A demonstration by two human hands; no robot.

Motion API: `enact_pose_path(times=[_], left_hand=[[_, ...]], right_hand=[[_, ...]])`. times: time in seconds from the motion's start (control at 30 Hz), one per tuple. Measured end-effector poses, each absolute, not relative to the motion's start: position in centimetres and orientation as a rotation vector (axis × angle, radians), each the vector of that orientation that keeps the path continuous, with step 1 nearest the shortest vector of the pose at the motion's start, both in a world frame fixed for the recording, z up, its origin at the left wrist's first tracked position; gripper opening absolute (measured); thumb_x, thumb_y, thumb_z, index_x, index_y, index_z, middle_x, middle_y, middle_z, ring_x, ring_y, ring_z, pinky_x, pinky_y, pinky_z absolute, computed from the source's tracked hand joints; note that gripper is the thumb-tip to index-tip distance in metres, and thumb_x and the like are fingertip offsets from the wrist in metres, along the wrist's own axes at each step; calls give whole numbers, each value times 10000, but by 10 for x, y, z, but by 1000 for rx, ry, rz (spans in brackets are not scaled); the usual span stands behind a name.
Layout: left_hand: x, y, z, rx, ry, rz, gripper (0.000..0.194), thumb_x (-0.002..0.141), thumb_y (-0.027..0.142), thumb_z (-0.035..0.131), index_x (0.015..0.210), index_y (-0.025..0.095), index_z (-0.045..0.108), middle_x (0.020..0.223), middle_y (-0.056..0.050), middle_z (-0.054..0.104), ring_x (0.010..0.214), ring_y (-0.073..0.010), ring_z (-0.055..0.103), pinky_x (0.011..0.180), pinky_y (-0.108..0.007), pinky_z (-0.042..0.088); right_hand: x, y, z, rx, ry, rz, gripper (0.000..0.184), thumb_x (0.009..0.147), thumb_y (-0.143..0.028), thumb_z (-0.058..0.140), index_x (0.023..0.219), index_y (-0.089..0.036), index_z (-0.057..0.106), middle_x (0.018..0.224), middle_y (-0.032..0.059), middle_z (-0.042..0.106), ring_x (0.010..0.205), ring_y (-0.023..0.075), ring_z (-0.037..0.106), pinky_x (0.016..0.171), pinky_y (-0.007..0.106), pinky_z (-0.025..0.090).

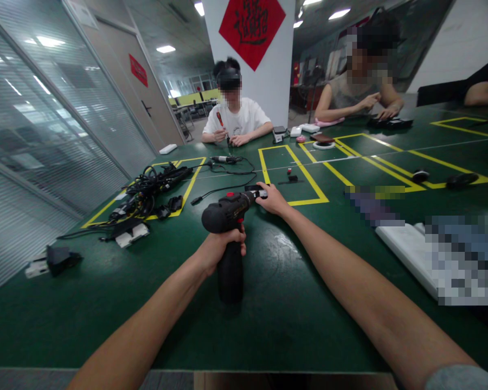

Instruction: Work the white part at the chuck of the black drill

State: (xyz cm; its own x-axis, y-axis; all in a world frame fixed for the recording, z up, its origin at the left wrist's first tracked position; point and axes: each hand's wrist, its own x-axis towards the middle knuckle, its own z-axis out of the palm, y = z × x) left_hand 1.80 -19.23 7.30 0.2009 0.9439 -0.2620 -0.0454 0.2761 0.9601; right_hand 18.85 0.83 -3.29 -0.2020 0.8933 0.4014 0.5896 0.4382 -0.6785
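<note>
A black cordless drill (228,227) with red trim stands upright on the green table (293,309), its nose pointing away from me. My left hand (223,246) is wrapped round its handle just under the body. My right hand (272,199) reaches forward and its fingers are closed around the chuck end (257,193) of the drill, where a small silver part shows. Whether a bit sits in the chuck is hidden by the fingers.
A tangle of black cables and chargers (150,195) lies left inside yellow tape lines. A black adapter (59,259) sits at the far left edge. A white flat object (406,249) lies right. Two people sit across the table; a third arm shows far right.
</note>
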Motion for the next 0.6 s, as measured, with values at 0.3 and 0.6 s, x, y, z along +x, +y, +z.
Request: enact_pose_path(times=[0.3,0.6], left_hand=[[20,-193,74,1013,1143,915,224,625,194,651,818,141,550,642,7,561,509,-106,552,522,-224,407],[19,-193,74,1035,1144,918,229,624,198,649,822,142,549,650,7,565,511,-105,552,528,-227,406]], right_hand=[[188,8,-34,-1230,-1886,501,613,765,-263,631,1365,-182,539,1123,104,528,983,227,606,983,374,469],[188,8,-33,-1239,-1874,514,606,767,-257,629,1362,-179,547,1111,102,526,948,219,606,959,362,479]])
